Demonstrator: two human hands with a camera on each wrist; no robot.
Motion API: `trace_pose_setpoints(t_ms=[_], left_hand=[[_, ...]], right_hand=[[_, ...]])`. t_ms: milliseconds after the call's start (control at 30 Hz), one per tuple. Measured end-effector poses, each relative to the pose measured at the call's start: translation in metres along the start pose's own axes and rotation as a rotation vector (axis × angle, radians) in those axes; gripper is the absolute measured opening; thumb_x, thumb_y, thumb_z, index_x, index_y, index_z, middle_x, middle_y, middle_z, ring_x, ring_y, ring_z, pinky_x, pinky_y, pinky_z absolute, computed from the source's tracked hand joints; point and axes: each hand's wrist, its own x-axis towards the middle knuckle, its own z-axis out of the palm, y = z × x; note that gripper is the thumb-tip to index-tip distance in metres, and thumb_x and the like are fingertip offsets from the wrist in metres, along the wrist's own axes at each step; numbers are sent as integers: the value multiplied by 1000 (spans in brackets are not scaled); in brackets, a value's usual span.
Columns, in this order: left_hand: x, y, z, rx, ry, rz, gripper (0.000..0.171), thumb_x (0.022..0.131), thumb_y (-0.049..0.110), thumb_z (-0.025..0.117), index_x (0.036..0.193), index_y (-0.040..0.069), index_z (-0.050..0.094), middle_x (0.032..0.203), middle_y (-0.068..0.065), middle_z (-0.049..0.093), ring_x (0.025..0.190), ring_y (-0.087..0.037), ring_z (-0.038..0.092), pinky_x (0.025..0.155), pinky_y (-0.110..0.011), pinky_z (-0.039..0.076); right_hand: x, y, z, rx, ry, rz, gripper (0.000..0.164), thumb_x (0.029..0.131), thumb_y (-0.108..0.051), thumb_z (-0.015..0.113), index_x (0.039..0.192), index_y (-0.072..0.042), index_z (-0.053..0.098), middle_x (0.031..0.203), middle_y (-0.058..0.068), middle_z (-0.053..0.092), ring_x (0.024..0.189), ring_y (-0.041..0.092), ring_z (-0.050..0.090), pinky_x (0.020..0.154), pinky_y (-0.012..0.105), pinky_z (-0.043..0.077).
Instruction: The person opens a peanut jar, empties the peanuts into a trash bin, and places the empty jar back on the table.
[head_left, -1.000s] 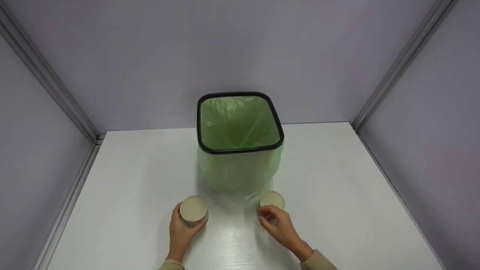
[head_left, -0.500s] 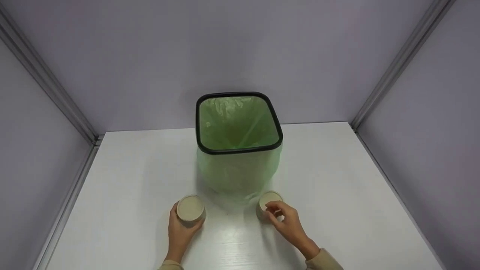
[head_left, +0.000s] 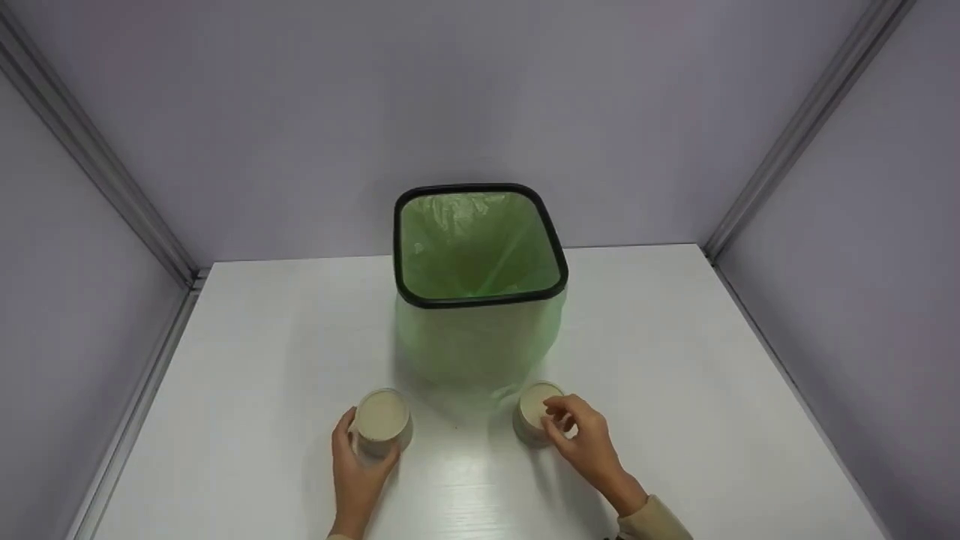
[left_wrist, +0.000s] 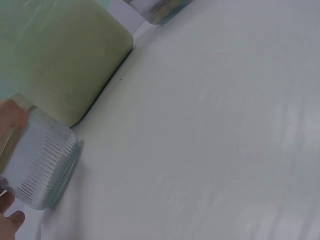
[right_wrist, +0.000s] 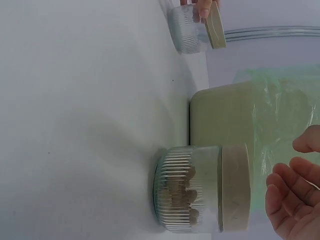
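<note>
Two clear ribbed glass jars with beige lids stand upright on the white table. The left jar (head_left: pixel 382 420) has my left hand (head_left: pixel 358 476) around it, fingers on its left side and thumb at the near right. Through its glass (left_wrist: pixel 45 162) I see no contents. Beside the right jar (head_left: pixel 529 426), my right hand (head_left: pixel 589 442) hovers with fingers loosely bent and holding nothing. In the right wrist view several round brown pieces (right_wrist: pixel 191 196) lie inside that jar. The fingertips (right_wrist: pixel 272 195) are a little off its lid (right_wrist: pixel 235 187).
Behind the jars stands a pale waste bin with a black rim (head_left: pixel 484 301), lined with a green bag (head_left: pixel 465 240). The white table (head_left: pixel 660 375) is enclosed by grey panels (head_left: pixel 300 112) at the back and both sides.
My right hand has drawn off the right jar's lid toward the right. My left hand has moved slightly back and loosened around the left jar, which sits almost where it was.
</note>
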Motion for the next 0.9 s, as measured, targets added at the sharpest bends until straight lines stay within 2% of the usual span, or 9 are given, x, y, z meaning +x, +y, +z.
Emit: trace_pose_setpoints(t_ms=[67,167,233,300,433,533,700,800,900], left_hand=[[-3,2,0,17,39,54,82,71,1,81,139,-3,36,141,-21,41,135,-37,37,114,-56,30],[-7,4,-1,68,106,140,74,70,-2,80,134,-4,43,140,-21,42,133,-35,39,120,-31,28],[-10,6,-1,100,150,194,68,70,-4,79,130,-3,47,140,-21,42,133,-31,38,117,-13,23],[-12,9,-1,112,185,240,64,69,-8,77,127,-2,50,139,-21,43,135,-23,36,109,-2,17],[-15,17,-1,98,211,338,58,68,-15,73,122,-2,55,134,-21,47,136,-2,31,112,-3,19],[-16,23,1,54,213,396,52,69,-18,70,117,-3,57,128,-20,52,134,4,34,112,-5,23],[-18,30,7,-37,190,463,41,69,-24,65,104,-2,64,114,-17,62,120,-1,51,106,-5,34],[-20,31,12,-52,158,489,36,70,-25,63,95,0,67,106,-13,66,106,-7,59,98,-3,40],[-23,31,18,-52,123,506,34,72,-25,62,89,3,68,100,-8,68,99,-8,62,91,-3,44]], right_hand=[[0,1,-1,-26,19,2,23,75,5,75,95,-1,65,82,5,65,70,16,57,56,26,50],[0,2,-1,-67,44,23,25,73,3,78,94,-2,65,87,6,65,75,17,55,58,27,48],[-1,3,-1,-91,49,49,26,73,1,79,95,-2,66,91,5,64,79,17,54,61,28,48],[-1,3,-1,-119,48,76,29,72,-1,80,97,-3,66,95,5,63,85,17,54,66,30,49],[-1,4,-1,-169,41,109,36,71,-6,82,102,-4,65,101,6,60,97,17,54,79,35,51],[-1,5,-2,-186,29,119,42,69,-9,84,105,-4,64,106,9,59,103,20,54,85,40,51],[-2,8,-1,-148,-85,183,63,67,-14,86,122,0,57,123,17,54,117,31,53,94,48,50],[-3,9,0,-118,-181,249,82,67,-18,87,135,1,46,134,22,47,125,38,49,100,53,47],[-3,10,2,-105,-243,290,92,68,-22,87,141,2,38,139,24,43,129,41,46,104,54,44]])
